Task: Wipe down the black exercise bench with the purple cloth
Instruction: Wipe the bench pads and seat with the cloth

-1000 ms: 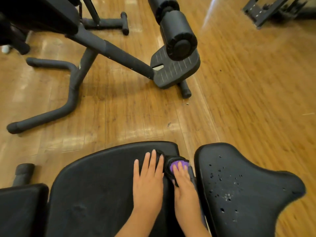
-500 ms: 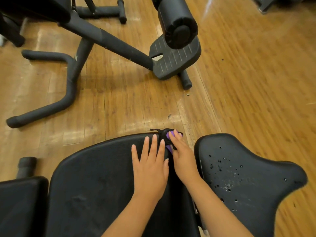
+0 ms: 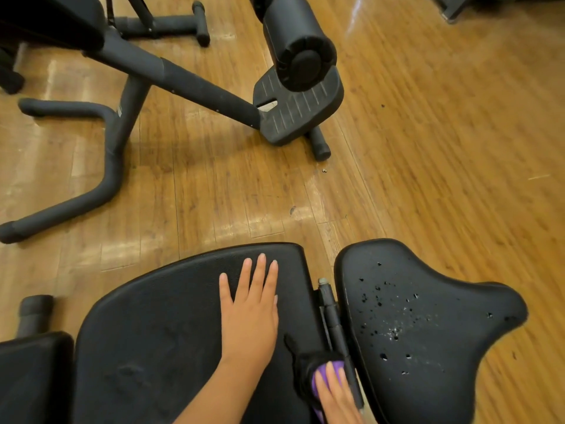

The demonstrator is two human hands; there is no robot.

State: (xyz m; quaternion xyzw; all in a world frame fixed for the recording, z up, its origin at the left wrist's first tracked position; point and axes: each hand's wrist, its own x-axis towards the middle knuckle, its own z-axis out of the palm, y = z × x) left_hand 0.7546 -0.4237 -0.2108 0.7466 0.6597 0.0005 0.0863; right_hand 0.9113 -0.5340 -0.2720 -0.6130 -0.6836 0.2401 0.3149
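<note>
two bare hands in view, one bench with two black pads showing plus a corner of a third pad at the lower left. left hand (image 3: 249, 316) lies flat, palm down, fingers straight and together, on the left pad (image 3: 159, 338) of the black exercise bench, gripping nothing. right hand (image 3: 334, 396) sits at the bottom edge, fingers extended and pressing down on the purple cloth (image 3: 331, 370), not curled round it; whether the thumb pinches it, cannot tell. one cloth, bunched, purple with a dark edge, in the gap between the left pad and the right pad (image 3: 428, 332), against the dark bar (image 3: 334, 319) that runs in that gap. the bar's long axis and the gap point away from the person, slightly left at the far end. right pad has many small holes and nicks in its surface. second machine (image 3: 189, 84) stands on the wood floor (image 3: 443, 148) further off, with one round roller pad (image 3: 298, 41) above one ribbed footplate (image 3: 301, 108)
</note>
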